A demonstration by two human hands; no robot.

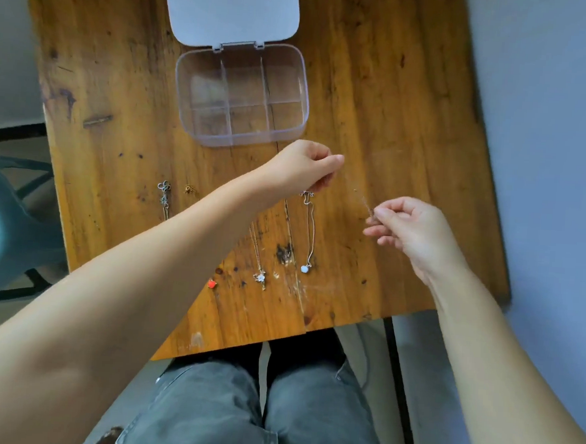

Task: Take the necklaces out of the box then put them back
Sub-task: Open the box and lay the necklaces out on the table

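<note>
A plain room: scarred wooden table, teal plastic chair, grey walls.

Open box at table far edge, lid behind; necklaces in row nearer, w/ hands above.

One clear box with six compartments stands open in the upper middle of the frame. Below it, at least five necklaces show on the table; the arm may hide more. Two hands are in view.
</note>
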